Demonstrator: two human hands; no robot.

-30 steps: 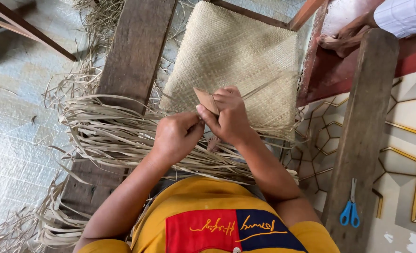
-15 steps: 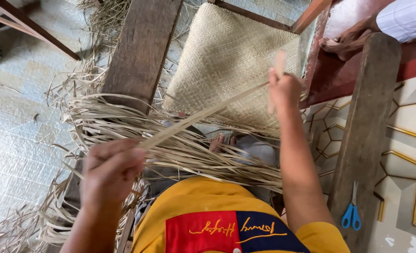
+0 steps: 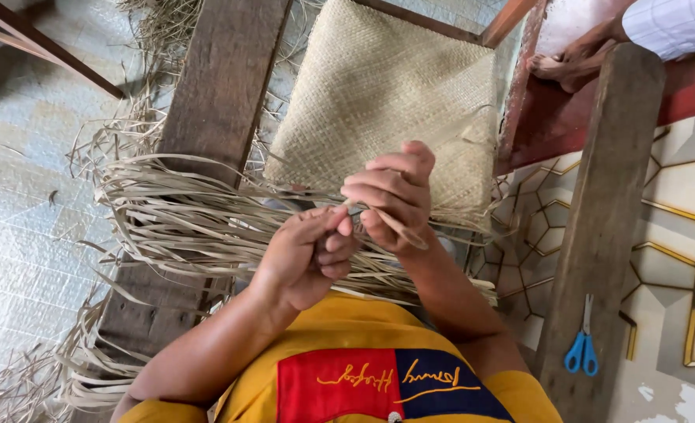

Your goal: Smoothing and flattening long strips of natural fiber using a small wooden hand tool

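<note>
Both hands meet just above the lap. The left hand [image 3: 308, 254] is curled, its fingers [image 3: 333, 235] pressed together and pinching a thin dry straw strip [image 3: 398, 229]. The right hand [image 3: 390, 194] touches it from above, fingers bent and closed on the same strip — the strip's end pokes out just below them. Behind the hands lies a woven mat [image 3: 386, 94], with a bundle of loose straw [image 3: 183, 219] draped across a wooden plank [image 3: 218, 78]. Blue-handled scissors [image 3: 582, 345] rest on another plank [image 3: 598, 235] — well apart, to the right.
</note>
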